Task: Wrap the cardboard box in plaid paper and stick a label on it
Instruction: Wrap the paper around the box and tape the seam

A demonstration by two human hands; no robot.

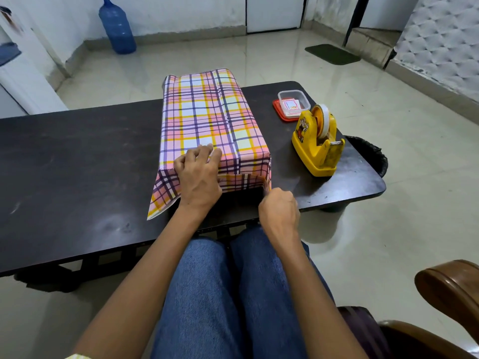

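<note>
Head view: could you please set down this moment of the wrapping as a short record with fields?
plaid paper: covers the box on the dark table, seam along the top
near end: not folded shut; paper overhangs, a flap juts out at its left
left hand: rests on the near top edge, fingers bent
right hand: seems to pinch the paper's lower right corner
tape dispenser: yellow, right of the box, untouched
label: in the clear tub, not yet on the box
</note>
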